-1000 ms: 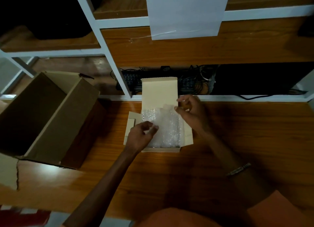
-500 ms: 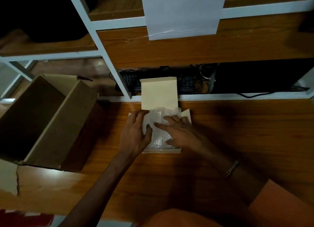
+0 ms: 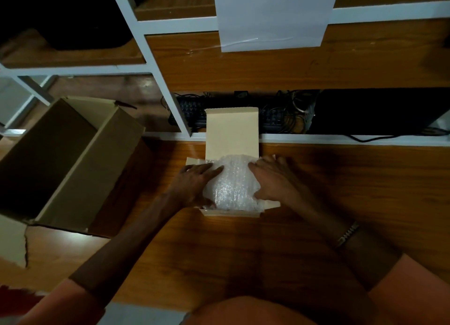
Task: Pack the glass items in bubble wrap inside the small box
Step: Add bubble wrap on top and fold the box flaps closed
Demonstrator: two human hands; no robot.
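Both hands are pressing down on a bubble-wrapped bundle (image 3: pixel 235 181) that is sitting inside the small box (image 3: pixel 231 212), which is lying near the far edge of the table (image 3: pixel 353 191), roughly at its middle. The left hand (image 3: pixel 194 186) is lying flat along the bundle's left side with its fingers (image 3: pixel 214 170) straight and spread loosely, so its grip is open and pressing rather than pinching; the right hand (image 3: pixel 272 181) is doing the same on the right side, fingers extended over the wrap and the thumb reaching in toward the near end. The main risk, as I judge it, is pushing too hard: the bundle is bulging above the box walls, and forcing it down could crack whatever glass is lying inside, which is hidden by the wrap. Uneven pressure from one hand could also be tilting the bundle or splaying the side flaps (image 3: pixel 194 160), so that the lid (image 3: pixel 231 132), standing upright at the far side, would not be closing cleanly. The loose wrap may also be springing back up once the hands are lifting. The bundle itself is looking like a rounded, whitish, translucent mound, crinkled and glinting in the dim light, filling almost the whole opening of the pale cardboard box. A larger brown carton (image 3: pixel 65 159) is standing open at the table's left edge, well apart.
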